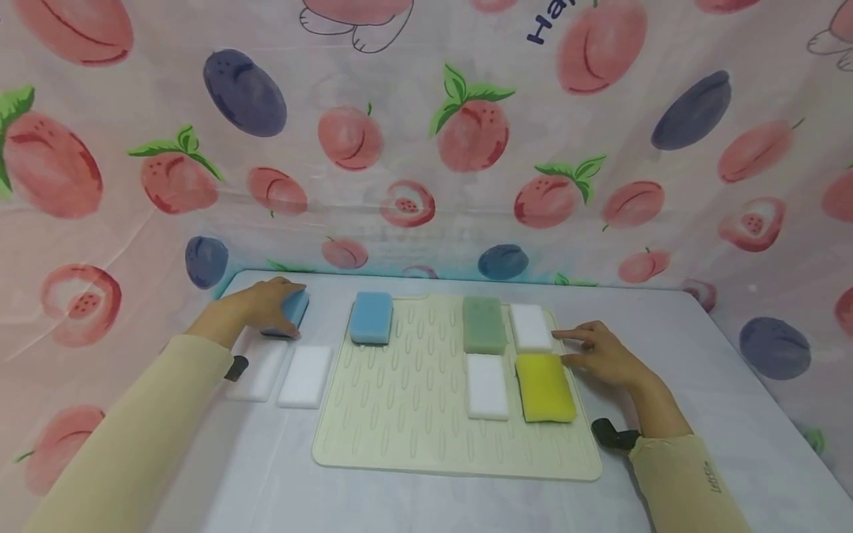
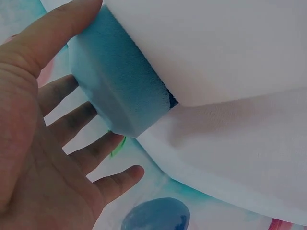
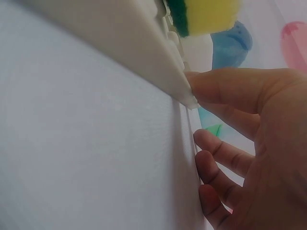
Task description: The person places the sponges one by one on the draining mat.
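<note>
At the back left, my left hand (image 1: 263,305) grips a blue sponge (image 1: 294,311). The left wrist view shows the thumb of that hand (image 2: 53,129) on one side of the blue sponge (image 2: 115,72) and fingertips against another. My right hand (image 1: 608,357) is at the right edge of the cream ridged mat (image 1: 420,444), beside a white sponge (image 1: 532,328) and a yellow sponge (image 1: 545,388). In the right wrist view, the right hand (image 3: 254,139) touches the mat's edge (image 3: 139,52) with its thumb, its other fingers loosely bent and holding nothing.
Another blue sponge (image 1: 371,317) lies at the mat's back left. A green sponge (image 1: 483,325) and a white one (image 1: 487,386) lie on its right half. Left of the mat are two white sponges (image 1: 305,377), (image 1: 258,374) side by side. A fruit-patterned cloth (image 1: 413,148) hangs behind the table.
</note>
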A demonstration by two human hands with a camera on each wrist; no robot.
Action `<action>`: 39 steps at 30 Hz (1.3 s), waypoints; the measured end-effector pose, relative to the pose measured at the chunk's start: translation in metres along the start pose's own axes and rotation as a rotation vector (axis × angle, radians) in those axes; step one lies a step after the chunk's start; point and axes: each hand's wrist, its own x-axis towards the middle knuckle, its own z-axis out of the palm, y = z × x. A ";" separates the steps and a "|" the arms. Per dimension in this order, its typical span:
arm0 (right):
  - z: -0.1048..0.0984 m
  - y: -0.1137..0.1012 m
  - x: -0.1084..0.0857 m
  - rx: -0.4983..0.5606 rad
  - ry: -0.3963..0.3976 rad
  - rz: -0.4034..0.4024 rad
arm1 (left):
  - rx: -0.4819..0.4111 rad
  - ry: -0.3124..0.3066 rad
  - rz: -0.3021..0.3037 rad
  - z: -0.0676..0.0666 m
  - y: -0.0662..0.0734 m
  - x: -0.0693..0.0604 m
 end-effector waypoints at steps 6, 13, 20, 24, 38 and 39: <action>0.001 -0.001 0.000 -0.001 0.006 -0.014 | -0.020 0.004 -0.003 0.001 -0.001 0.000; 0.002 0.000 0.002 0.005 0.006 -0.026 | -0.021 0.007 -0.002 0.003 -0.006 0.000; 0.003 0.000 0.004 0.004 0.001 -0.010 | -0.006 0.016 0.004 0.002 -0.005 -0.001; 0.003 0.000 0.004 0.002 -0.003 0.000 | -0.004 0.029 0.001 0.000 -0.003 -0.003; 0.001 0.001 0.002 0.008 0.005 -0.016 | 0.028 0.082 0.025 -0.009 0.005 -0.003; 0.001 0.002 0.002 0.008 0.006 -0.017 | 0.025 0.083 0.024 -0.010 0.007 -0.004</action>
